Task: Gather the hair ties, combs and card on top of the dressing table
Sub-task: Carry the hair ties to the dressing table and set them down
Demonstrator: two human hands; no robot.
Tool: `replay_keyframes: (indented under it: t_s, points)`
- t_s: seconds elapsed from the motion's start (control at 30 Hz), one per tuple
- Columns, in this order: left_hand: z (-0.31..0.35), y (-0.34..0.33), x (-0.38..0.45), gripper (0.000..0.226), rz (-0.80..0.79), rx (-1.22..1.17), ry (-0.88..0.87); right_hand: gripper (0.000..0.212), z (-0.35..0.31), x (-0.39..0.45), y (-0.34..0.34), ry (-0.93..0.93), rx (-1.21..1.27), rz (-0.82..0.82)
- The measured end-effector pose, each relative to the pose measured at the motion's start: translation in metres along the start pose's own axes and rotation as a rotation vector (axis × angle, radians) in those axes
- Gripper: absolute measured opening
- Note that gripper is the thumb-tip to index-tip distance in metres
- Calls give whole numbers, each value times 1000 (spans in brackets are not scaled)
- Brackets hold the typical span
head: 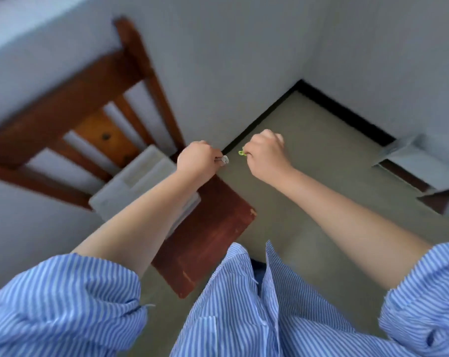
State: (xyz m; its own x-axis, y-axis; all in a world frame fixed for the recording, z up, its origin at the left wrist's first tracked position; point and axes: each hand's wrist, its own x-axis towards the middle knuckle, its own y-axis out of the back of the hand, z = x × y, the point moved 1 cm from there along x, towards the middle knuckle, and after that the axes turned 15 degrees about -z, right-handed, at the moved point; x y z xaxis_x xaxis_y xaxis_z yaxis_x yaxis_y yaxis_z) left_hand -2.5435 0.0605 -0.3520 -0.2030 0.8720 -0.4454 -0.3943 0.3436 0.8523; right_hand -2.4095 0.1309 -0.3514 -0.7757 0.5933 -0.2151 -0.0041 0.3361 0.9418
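Left hand: your left hand (200, 157) is clenched into a fist above the chair, and a small pale thing (224, 160) sticks out at its 3 o'clock side; I think it is a hair tie or a clip, but I cannot say which.
Right hand: your right hand (266, 153) is also clenched, and it pinches a green hair tie (241, 152) at its 9 o'clock side, most likely to carry it.
Why both are raised: I judge that the 2 hands hold the small things in the air, just apart from each other, to bring them to 1 place.
Chair: the wooden chair (208, 235) stands at 9 o'clock, with a white box (141, 176) on its seat, partly under your left forearm.
Hidden: the dressing table, the combs and the card are not in view; the picture is blurred, and what your palms enclose I cannot tell.
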Motion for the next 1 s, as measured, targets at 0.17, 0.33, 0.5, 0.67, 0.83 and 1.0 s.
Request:
replay_keyframes:
  t_s: [0.17,0.33,0.5,0.67,0.83,1.0]
  points:
    - [119,37,-2,24,7,213,-385,22,47,-105,64,-350,44,242]
    - [264,13,-56,27,-23,368,-768,19,79,-270,95,-714,41,425]
    - [419,-52,-158,27,-157,493,-1175,19,93,-463,92,-1109,1,525]
    - [566,-144,-284,25,-251,576,-1473,19,87,-677,63,-1467,-1,553]
    - [700,-242,-421,24,-315,542,-1679,16,77,-872,30,-1685,48,548]
    - [801,-330,-542,24,-384,563,-1824,18,66,-1025,-6,-1884,94,556]
